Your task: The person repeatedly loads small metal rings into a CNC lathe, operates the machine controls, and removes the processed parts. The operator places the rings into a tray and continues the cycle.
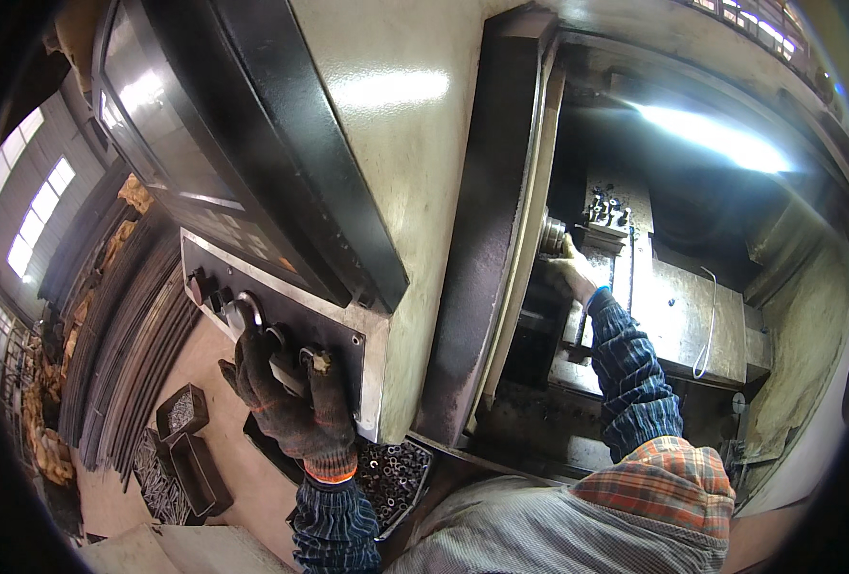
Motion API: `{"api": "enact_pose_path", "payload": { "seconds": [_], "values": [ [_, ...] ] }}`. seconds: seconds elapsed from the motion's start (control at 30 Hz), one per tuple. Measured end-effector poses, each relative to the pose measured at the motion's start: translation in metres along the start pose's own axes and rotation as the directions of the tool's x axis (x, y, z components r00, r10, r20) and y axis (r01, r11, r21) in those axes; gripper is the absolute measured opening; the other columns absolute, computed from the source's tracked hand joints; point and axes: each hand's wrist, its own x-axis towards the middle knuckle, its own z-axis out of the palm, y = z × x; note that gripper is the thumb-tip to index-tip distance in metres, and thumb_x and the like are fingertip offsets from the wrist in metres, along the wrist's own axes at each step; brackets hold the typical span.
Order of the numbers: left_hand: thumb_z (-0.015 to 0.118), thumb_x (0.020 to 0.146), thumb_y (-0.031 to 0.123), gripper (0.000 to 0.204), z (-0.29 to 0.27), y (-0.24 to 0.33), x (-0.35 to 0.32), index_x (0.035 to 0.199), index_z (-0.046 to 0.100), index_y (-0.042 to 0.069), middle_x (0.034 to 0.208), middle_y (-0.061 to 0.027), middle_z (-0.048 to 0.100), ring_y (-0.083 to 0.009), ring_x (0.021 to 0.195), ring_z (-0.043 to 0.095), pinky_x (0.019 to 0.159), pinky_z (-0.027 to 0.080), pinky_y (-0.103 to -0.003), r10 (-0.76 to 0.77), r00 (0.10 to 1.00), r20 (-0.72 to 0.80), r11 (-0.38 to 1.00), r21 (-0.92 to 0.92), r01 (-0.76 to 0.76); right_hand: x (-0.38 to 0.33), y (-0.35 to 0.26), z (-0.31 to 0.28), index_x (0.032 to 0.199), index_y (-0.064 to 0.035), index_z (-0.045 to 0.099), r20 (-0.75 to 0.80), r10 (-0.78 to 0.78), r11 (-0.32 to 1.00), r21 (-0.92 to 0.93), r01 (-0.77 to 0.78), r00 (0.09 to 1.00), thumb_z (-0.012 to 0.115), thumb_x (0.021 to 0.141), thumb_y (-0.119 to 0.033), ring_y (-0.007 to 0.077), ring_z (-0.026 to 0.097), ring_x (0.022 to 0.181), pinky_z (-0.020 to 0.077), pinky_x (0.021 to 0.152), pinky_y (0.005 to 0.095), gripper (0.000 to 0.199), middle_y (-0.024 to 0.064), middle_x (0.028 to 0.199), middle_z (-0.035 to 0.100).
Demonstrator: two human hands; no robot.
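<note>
My left hand [286,407], in a dark work glove with an orange cuff edge, lies over the control panel [372,368] of a metal-turning lathe. Its fingers are stretched up toward a round silver knob [245,308], and the thumb is beside a lower control. My right hand [570,275] reaches inside the machine, its fingers bent against the front of the round metal chuck [553,234]. Whatever lies between those fingertips is too small to make out. Just right of the chuck stands a tool block [608,225] with several bolts.
The machine's door edge [487,220] rises between my arms. A pale hose [707,325] loops over the metal slide at right. Below my left arm is a tray of small dark metal rings [396,478]. Dark bins [200,474] and long metal bars [123,335] lie at left.
</note>
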Motion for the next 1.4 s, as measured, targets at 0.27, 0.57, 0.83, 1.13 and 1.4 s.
{"api": "enact_pose_path", "payload": {
  "seconds": [0.27, 0.57, 0.83, 1.13, 1.4],
  "values": [
    [0.065, 0.085, 0.016, 0.057, -0.003, 0.002, -0.003, 0.135, 0.047, -0.006, 0.129, -0.0214, 0.058, -0.0333, 0.116, 0.057, 0.116, 0.022, -0.048, 0.024, 0.999, 0.035, 1.0, 0.011, -0.024, 0.037, 0.041, 0.006, 0.158, -0.0155, 0.007, -0.27, -0.054, 0.938, -0.344, -0.043, 0.961, 0.07, 0.084, -0.029, 0.0353, 0.057, 0.116, 0.0465, 0.096, 0.0419, 0.098, 0.0282, 0.132, 0.054],
    [0.055, 0.097, 0.013, 0.038, -0.005, 0.019, -0.014, 0.132, 0.052, -0.003, 0.123, -0.0183, 0.063, -0.0275, 0.115, 0.059, 0.114, 0.029, -0.04, -0.009, 0.999, -0.042, 0.999, 0.037, 0.011, -0.002, -0.003, 0.007, 0.158, -0.0155, 0.003, -0.028, 0.004, 0.997, -0.076, -0.006, 1.0, 0.062, 0.092, -0.017, 0.0113, 0.057, 0.061, 0.0442, 0.047, 0.0261, 0.089, 0.0033, 0.078, 0.061],
    [0.062, 0.088, 0.004, 0.037, -0.016, 0.02, -0.026, 0.124, 0.058, 0.001, 0.121, -0.0188, 0.064, -0.0398, 0.117, 0.058, 0.109, 0.034, -0.058, 0.304, 0.952, 0.043, 0.943, 0.129, -0.307, -0.016, 0.04, -0.03, 0.137, -0.0044, 0.048, 0.128, -0.129, 0.892, 0.447, 0.059, 0.983, 0.062, 0.091, -0.007, 0.022, 0.063, 0.098, 0.0538, 0.086, 0.0356, 0.048, 0.0094, 0.111, 0.063],
    [0.071, 0.086, 0.014, 0.039, -0.044, 0.033, -0.025, 0.122, 0.06, 0.002, 0.125, -0.016, 0.061, -0.0394, 0.115, 0.058, 0.107, 0.038, -0.058, 0.299, 0.949, 0.103, 0.939, 0.144, -0.312, -0.095, -0.007, -0.01, 0.117, -0.0093, 0.06, 0.198, -0.156, 0.976, 0.183, 0.12, 0.968, 0.049, 0.1, -0.049, 0.0134, 0.055, 0.056, 0.0419, 0.046, 0.0242, 0.044, 0.008, 0.09, 0.064],
    [0.074, 0.083, 0.009, 0.046, -0.152, 0.027, -0.086, 0.123, 0.058, -0.004, 0.118, -0.0197, 0.064, -0.039, 0.112, 0.061, 0.104, 0.042, -0.049, 0.05, 0.997, 0.066, 0.984, 0.169, -0.061, -0.22, -0.101, 0.09, 0.104, 0.0069, 0.065, 0.697, -0.399, 0.896, 0.158, 0.415, 0.595, 0.068, 0.084, -0.009, 0.016, 0.062, 0.054, 0.0488, 0.046, 0.0274, 0.026, 0.0149, 0.09, 0.069]
  ]
}}
